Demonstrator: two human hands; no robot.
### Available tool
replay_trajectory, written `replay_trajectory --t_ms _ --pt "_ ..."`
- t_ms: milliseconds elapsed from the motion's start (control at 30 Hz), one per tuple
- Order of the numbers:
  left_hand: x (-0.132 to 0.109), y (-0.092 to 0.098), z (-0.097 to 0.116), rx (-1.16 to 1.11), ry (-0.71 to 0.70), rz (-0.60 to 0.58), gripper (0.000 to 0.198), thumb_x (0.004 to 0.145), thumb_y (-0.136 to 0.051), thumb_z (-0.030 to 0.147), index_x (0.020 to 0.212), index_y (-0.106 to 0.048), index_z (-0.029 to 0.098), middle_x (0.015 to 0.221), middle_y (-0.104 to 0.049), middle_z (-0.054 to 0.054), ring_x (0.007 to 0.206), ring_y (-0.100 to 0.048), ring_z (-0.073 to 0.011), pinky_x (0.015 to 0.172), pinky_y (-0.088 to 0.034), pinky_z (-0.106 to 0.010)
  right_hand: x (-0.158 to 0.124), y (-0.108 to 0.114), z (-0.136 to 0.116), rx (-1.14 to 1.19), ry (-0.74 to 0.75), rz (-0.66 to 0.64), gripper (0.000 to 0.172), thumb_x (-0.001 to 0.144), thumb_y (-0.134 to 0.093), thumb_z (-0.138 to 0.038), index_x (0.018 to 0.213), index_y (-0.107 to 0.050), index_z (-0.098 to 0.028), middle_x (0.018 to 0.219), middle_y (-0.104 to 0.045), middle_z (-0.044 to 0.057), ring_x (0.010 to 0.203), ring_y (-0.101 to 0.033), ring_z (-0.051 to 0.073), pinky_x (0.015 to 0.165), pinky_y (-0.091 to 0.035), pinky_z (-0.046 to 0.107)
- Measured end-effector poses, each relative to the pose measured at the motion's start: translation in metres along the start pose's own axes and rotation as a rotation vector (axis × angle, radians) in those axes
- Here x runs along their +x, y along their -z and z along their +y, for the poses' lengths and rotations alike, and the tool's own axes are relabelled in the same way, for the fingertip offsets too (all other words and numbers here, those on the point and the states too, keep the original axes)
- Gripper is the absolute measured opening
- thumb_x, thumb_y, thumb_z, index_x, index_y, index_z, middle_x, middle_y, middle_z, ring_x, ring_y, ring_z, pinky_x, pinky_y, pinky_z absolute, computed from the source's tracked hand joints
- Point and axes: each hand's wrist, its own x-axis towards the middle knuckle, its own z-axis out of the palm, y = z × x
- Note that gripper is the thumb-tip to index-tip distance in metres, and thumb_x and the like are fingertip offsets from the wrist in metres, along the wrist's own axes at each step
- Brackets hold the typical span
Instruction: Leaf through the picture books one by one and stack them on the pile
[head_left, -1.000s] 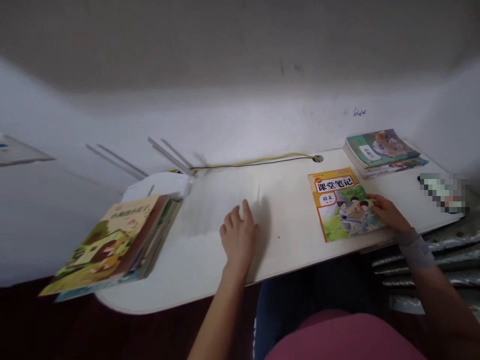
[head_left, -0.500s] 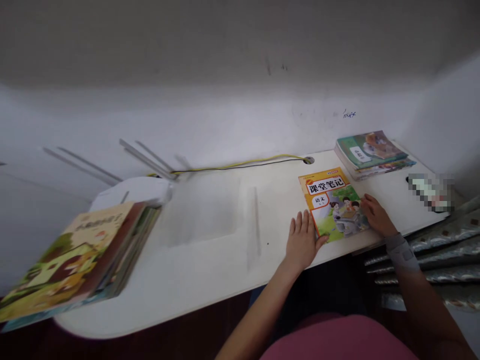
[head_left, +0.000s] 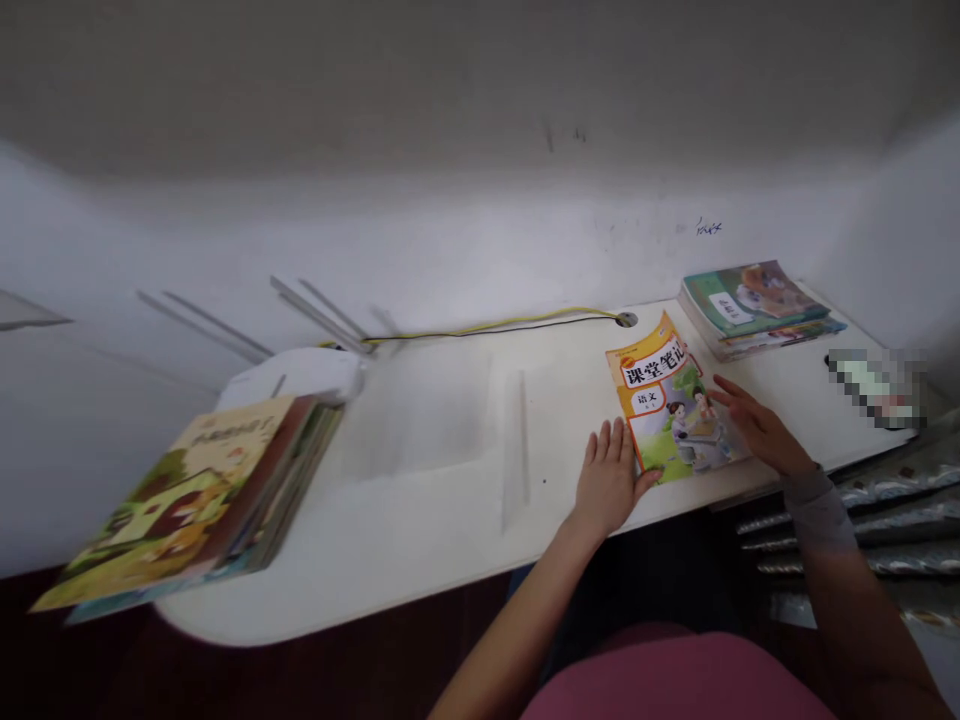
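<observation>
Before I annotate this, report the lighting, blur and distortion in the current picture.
Head view: upper wall in shadow, brighter lower down; head view: left book stack looks stretched toward the corner, its cover title smeared; head view: booklet under the left hand has a legible large title; head view: pixelation masks an item at the right.

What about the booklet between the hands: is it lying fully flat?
No, the booklet curls upward at its far right corner.

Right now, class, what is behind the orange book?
A hole and yellow cable show behind the orange book; its raised corner covers the bit of desk directly behind it.
</observation>
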Motion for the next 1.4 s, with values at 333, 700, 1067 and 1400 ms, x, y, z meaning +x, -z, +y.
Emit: replay_trajectory --t_ms 333,700,1067,1400 --pt "-0.034 0.026 -0.069 0.088 0.25 0.029 0.059 0.093 -0.033 0.046 0.143 -0.032 0.015 0.146 -0.036 -0.016 0.138 -0.026 -0.0318 0.107 -0.026 -0.057 0.044 -0.106 -0.085 -0.636 0.383 -0.256 0.044 0.088 -0.051 -0.039 0.129 -0.054 -0.022 0.145 -0.039 0.011 0.136 -0.026 0.035 0.106 -0.022 0.06" --pt "-0.043 0.022 -0.089 -0.161 0.33 0.067 0.059 0.096 -0.022 0.043 0.144 -0.022 0.008 0.14 -0.044 -0.019 0.132 -0.039 -0.0272 0.106 -0.029 -0.053 0.046 -0.155 -0.102 -0.793 0.376 -0.166 0.039 0.085 -0.057 -0.037 0.119 -0.06 -0.018 0.138 -0.048 0.015 0.131 -0.034 0.035 0.107 -0.019 0.06" --pt "-0.045 0.023 -0.082 0.002 0.296 -0.014 0.066 0.089 -0.036 0.056 0.141 -0.035 0.016 0.146 -0.036 -0.015 0.136 -0.03 -0.0328 0.107 -0.024 -0.058 0.085 -0.132 -0.099 -0.604 0.373 -0.225 0.046 0.088 -0.049 -0.032 0.132 -0.048 -0.02 0.145 -0.038 0.013 0.136 -0.028 0.031 0.107 -0.025 0.051" --pt "-0.045 0.022 -0.081 0.015 0.294 -0.024 0.071 0.088 -0.031 0.06 0.141 -0.035 0.012 0.147 -0.035 -0.016 0.136 -0.029 -0.033 0.107 -0.025 -0.058 0.178 -0.132 -0.054 -0.564 0.008 -0.175 0.082 0.068 -0.069 -0.039 0.138 -0.035 -0.014 0.139 -0.035 0.02 0.129 -0.031 0.035 0.104 -0.026 0.049"
